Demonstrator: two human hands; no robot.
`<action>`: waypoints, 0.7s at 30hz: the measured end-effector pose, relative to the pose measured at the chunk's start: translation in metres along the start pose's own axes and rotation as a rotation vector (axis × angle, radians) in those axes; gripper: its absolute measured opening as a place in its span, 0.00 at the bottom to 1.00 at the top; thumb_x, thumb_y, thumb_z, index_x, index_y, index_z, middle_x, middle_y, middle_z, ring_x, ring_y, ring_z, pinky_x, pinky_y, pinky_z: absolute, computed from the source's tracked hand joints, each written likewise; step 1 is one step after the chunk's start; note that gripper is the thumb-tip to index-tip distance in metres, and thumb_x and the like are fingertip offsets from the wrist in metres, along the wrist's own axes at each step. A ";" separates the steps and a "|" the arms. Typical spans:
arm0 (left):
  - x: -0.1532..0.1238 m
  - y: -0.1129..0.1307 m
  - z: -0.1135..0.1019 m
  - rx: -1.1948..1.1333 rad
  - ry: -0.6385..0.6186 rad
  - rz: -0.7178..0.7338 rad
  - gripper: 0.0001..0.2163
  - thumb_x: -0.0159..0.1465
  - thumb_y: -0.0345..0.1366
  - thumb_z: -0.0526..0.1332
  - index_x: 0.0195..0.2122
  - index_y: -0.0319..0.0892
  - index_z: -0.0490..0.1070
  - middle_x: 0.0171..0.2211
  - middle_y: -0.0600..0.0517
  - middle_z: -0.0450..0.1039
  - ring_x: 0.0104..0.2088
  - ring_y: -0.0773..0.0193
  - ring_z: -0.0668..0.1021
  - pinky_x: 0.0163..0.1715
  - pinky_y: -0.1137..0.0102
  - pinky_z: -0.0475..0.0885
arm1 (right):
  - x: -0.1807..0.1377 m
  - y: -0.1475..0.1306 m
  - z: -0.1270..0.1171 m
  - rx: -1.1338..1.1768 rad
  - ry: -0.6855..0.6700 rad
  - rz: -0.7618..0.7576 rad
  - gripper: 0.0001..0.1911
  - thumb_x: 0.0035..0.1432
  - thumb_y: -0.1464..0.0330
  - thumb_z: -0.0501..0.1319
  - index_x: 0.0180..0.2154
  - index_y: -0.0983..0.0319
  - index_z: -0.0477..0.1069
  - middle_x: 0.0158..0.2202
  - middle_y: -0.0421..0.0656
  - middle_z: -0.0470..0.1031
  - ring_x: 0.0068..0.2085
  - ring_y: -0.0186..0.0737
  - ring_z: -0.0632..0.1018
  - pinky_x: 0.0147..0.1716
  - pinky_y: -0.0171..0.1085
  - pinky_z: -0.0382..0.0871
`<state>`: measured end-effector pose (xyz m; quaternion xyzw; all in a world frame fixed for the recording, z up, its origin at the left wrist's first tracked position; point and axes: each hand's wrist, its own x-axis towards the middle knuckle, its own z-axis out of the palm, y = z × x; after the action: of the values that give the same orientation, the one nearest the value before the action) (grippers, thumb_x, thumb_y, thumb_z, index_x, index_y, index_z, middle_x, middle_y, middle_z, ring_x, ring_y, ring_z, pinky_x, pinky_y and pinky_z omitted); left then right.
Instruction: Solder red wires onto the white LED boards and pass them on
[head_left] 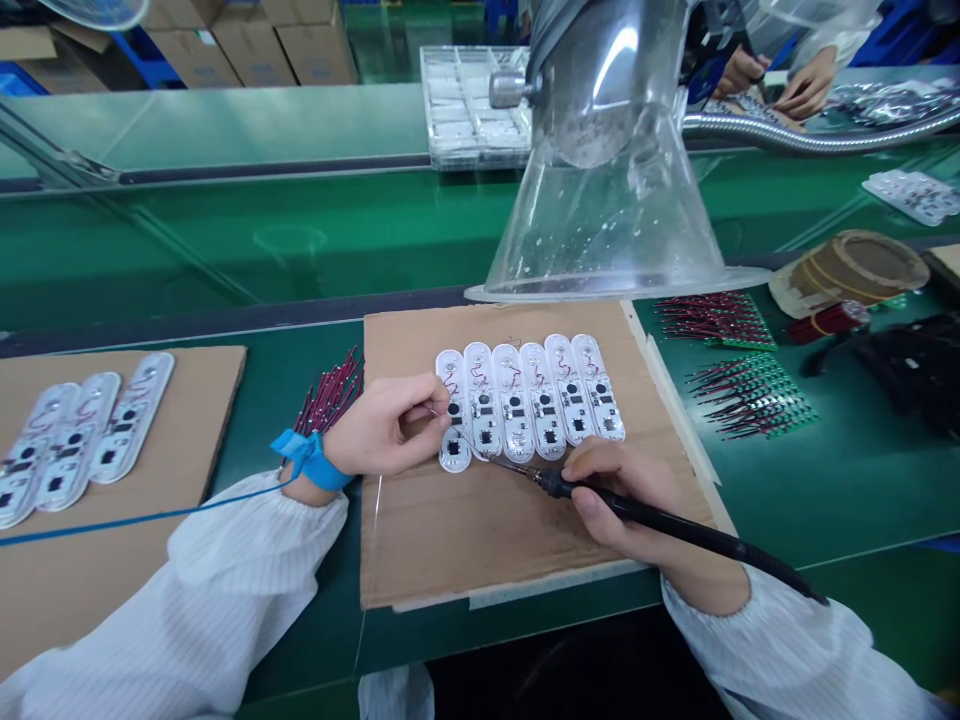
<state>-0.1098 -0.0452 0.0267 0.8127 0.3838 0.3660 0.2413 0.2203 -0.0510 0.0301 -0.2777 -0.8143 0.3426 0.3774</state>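
A row of several white oblong circuit boards (517, 402) lies on a cardboard sheet (427, 545), with short red wires on their upper parts. My right hand (634, 495) grips a black soldering iron (675, 532) like a pen, its tip near the lower end of the second board from the left. Whether the tip touches that board I cannot tell. Over the leftmost board, my left hand (386, 425) pinches a thin solder wire (463, 436) that runs toward the iron's tip. A blue wrist strap (311, 458) circles my left wrist.
A clear fume hood (607, 220) hangs above the boards. Red wire bundles (330, 393) lie left; green boards with red wires (772, 395) lie right, near a tape roll (847, 270). More white boards (131, 420) rest on left cardboard. Another person's hands (806, 85) work opposite.
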 end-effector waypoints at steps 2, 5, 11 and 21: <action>0.000 0.000 0.000 0.003 -0.004 0.001 0.07 0.69 0.26 0.61 0.37 0.45 0.67 0.24 0.64 0.54 0.23 0.71 0.58 0.23 0.74 0.55 | -0.001 -0.002 -0.002 -0.001 0.003 0.012 0.04 0.72 0.70 0.66 0.45 0.54 0.75 0.35 0.40 0.84 0.33 0.42 0.86 0.34 0.38 0.81; -0.001 0.001 -0.002 0.009 0.002 -0.008 0.08 0.69 0.27 0.61 0.36 0.46 0.65 0.24 0.64 0.54 0.22 0.71 0.58 0.23 0.74 0.55 | -0.002 -0.005 -0.004 0.000 0.015 0.053 0.04 0.73 0.70 0.65 0.46 0.54 0.74 0.35 0.41 0.83 0.32 0.42 0.85 0.33 0.37 0.80; 0.001 0.000 -0.015 -0.067 -0.051 -0.109 0.09 0.68 0.28 0.58 0.31 0.45 0.62 0.23 0.62 0.55 0.22 0.72 0.58 0.22 0.74 0.55 | 0.000 -0.002 -0.001 -0.016 -0.003 0.023 0.03 0.73 0.69 0.66 0.45 0.54 0.74 0.34 0.40 0.84 0.33 0.41 0.86 0.34 0.37 0.79; 0.007 0.001 -0.015 -0.270 -0.217 -0.216 0.12 0.65 0.28 0.57 0.25 0.45 0.58 0.21 0.61 0.53 0.22 0.72 0.55 0.20 0.73 0.51 | -0.004 -0.006 0.004 0.007 0.036 0.021 0.03 0.74 0.68 0.65 0.47 0.54 0.74 0.36 0.41 0.83 0.34 0.42 0.86 0.34 0.38 0.81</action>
<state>-0.1184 -0.0387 0.0396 0.7618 0.3879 0.2966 0.4257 0.2178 -0.0590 0.0308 -0.2912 -0.8032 0.3443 0.3893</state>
